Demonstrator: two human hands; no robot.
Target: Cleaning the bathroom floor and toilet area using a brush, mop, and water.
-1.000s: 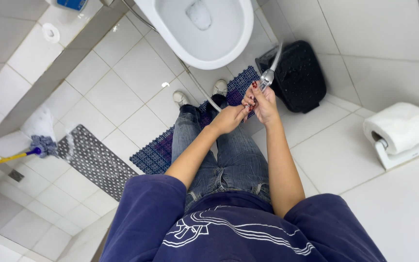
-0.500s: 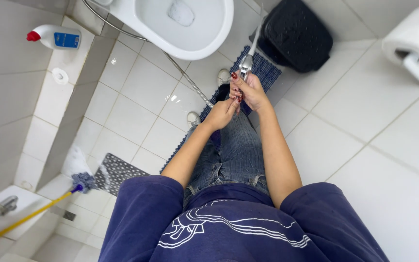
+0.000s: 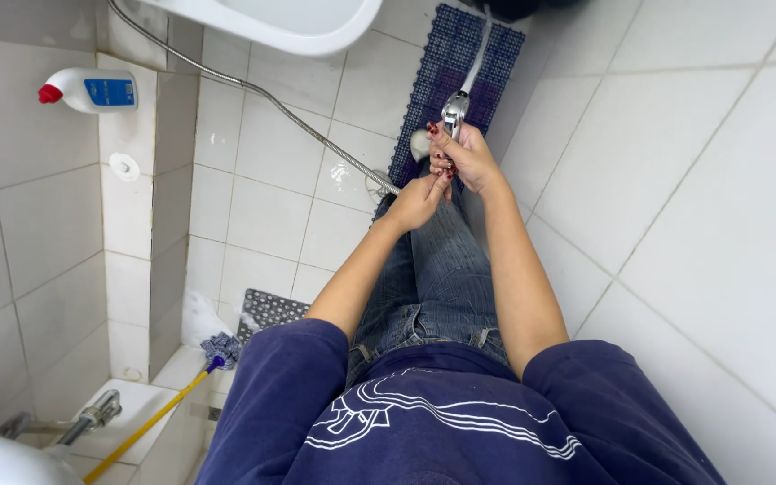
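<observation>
Over the tiled floor [image 3: 262, 189], between the person's knees, both hands meet on a chrome spray head [image 3: 454, 110]. The right hand [image 3: 465, 157] is closed around its handle, red-painted nails showing, and the left hand [image 3: 419, 199] is curled just beneath, touching the right hand's fingers; whether it grips the handle too I cannot tell. A ribbed metal hose [image 3: 253, 90] runs from behind the hands up toward the white toilet bowl [image 3: 298, 22].

Compared with half a second ago, the view has tipped downward and left: the bowl has slid almost out of the top edge and the toilet roll is gone from sight, while the hands stay locked on the sprayer (so the grip itself has not changed, only the head's angle).

On the ledge at upper left lies a white bottle [image 3: 92, 90] on its side, with a red cap and a blue rectangular label. A purple mat [image 3: 451, 54] lies under the sprayer, and a yellow-handled mop [image 3: 163, 409] leans at lower left.
</observation>
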